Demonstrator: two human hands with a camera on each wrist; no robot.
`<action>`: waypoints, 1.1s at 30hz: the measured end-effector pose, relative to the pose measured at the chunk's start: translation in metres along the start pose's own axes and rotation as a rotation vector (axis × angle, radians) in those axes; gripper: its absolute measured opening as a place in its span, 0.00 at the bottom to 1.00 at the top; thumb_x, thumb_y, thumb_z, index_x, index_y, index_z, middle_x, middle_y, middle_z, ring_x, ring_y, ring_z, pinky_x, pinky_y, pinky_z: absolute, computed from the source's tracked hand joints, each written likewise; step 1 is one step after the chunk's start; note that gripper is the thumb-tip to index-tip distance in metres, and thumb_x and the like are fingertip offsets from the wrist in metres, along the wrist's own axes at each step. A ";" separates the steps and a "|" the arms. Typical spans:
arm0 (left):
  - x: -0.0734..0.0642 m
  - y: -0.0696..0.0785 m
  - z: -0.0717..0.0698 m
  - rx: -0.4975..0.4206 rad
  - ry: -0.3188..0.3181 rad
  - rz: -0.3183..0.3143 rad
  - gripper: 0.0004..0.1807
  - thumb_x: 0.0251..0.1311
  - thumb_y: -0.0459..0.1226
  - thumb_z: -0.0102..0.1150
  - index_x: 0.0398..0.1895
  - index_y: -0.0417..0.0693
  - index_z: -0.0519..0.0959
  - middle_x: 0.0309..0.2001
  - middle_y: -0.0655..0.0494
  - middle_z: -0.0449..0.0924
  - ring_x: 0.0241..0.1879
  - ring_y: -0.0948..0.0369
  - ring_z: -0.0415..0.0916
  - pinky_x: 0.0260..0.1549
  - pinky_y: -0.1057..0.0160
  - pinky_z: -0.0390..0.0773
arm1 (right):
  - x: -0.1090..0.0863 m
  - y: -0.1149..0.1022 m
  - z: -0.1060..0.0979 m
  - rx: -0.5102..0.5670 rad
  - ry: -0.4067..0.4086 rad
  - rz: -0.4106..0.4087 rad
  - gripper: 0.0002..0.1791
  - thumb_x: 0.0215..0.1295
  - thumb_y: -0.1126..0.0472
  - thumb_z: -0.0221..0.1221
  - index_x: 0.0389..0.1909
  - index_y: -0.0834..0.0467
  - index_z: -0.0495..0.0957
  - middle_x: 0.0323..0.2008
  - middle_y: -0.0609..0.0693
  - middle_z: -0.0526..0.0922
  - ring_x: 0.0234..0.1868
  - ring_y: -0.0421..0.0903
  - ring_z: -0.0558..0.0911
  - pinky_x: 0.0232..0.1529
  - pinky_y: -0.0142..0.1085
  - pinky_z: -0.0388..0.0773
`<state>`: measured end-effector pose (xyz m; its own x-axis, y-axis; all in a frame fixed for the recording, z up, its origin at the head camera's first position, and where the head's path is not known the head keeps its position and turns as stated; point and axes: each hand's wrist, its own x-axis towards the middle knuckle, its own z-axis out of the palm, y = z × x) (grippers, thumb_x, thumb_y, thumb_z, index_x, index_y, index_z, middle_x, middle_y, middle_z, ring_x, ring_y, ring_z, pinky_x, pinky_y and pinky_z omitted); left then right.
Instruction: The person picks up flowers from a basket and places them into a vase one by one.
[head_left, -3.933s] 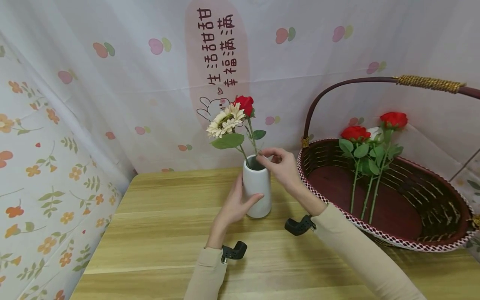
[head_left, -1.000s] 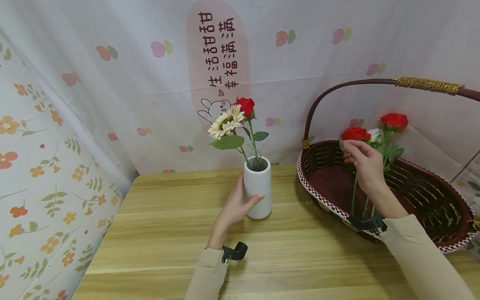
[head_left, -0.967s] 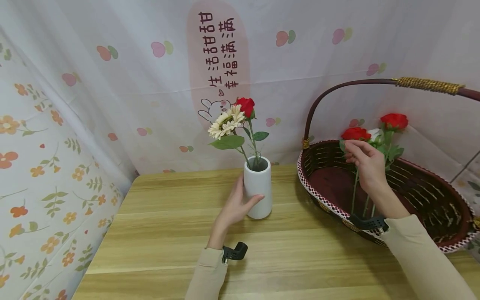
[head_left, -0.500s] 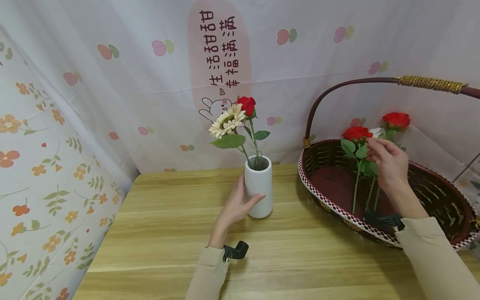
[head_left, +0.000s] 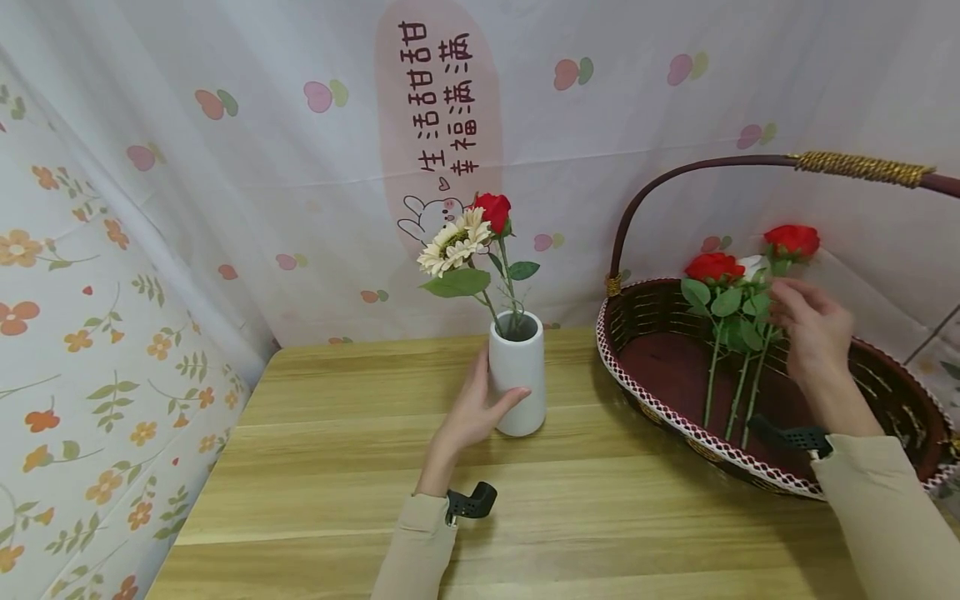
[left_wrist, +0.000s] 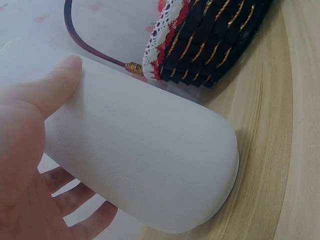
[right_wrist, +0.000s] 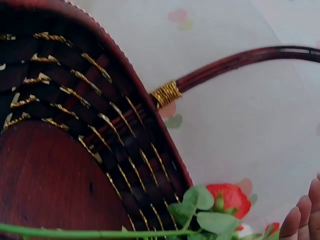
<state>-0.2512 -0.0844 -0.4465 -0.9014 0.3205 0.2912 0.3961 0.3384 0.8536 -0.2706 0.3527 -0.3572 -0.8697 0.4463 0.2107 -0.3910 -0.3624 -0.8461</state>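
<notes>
My left hand (head_left: 471,410) holds the white vase (head_left: 522,379), which stands upright on the wooden table. In the left wrist view its thumb lies along the near side, with the fingers round the other side. A cream daisy-like flower (head_left: 454,242) and a red rose (head_left: 493,212) stand in the vase. Over the basket, my right hand (head_left: 819,337) has its fingertips beside the leaves of the right-hand red rose (head_left: 793,241). Another red rose (head_left: 714,267) and a white flower (head_left: 753,267) lie left of it. The right wrist view shows loosely extended fingers (right_wrist: 291,224) beyond a rose.
The dark woven basket (head_left: 652,392) has a white-and-red lace rim, and its tall arched handle (head_left: 693,167) rises over the flowers. A printed curtain (head_left: 322,208) hangs behind the table (head_left: 337,467). A floral cloth (head_left: 97,350) hangs at the left.
My right hand has left the vase's mouth, reached over the basket and passed rightward from the left rose to the right one. The left hand stays on the vase.
</notes>
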 end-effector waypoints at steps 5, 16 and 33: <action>0.001 -0.001 0.000 -0.002 -0.004 -0.001 0.51 0.66 0.47 0.65 0.82 0.51 0.41 0.78 0.47 0.51 0.73 0.50 0.56 0.70 0.44 0.58 | 0.004 -0.002 -0.012 0.003 0.039 0.020 0.04 0.63 0.72 0.66 0.37 0.63 0.87 0.32 0.48 0.86 0.27 0.40 0.83 0.27 0.27 0.81; 0.000 0.000 0.000 -0.007 -0.006 0.000 0.51 0.66 0.49 0.65 0.82 0.50 0.43 0.77 0.46 0.52 0.73 0.49 0.56 0.70 0.43 0.58 | 0.009 -0.009 -0.030 -0.052 0.117 0.064 0.07 0.65 0.72 0.64 0.32 0.58 0.88 0.26 0.46 0.86 0.22 0.39 0.82 0.22 0.27 0.79; 0.001 -0.001 0.000 0.007 -0.003 0.006 0.52 0.66 0.49 0.65 0.82 0.50 0.42 0.78 0.46 0.52 0.74 0.49 0.56 0.70 0.43 0.57 | 0.014 -0.005 -0.049 -0.298 0.091 0.218 0.18 0.70 0.69 0.58 0.22 0.50 0.86 0.20 0.42 0.84 0.19 0.37 0.82 0.21 0.27 0.79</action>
<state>-0.2529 -0.0844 -0.4470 -0.8986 0.3249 0.2950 0.4027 0.3431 0.8486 -0.2661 0.4006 -0.3738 -0.8871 0.4610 -0.0228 -0.0834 -0.2086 -0.9744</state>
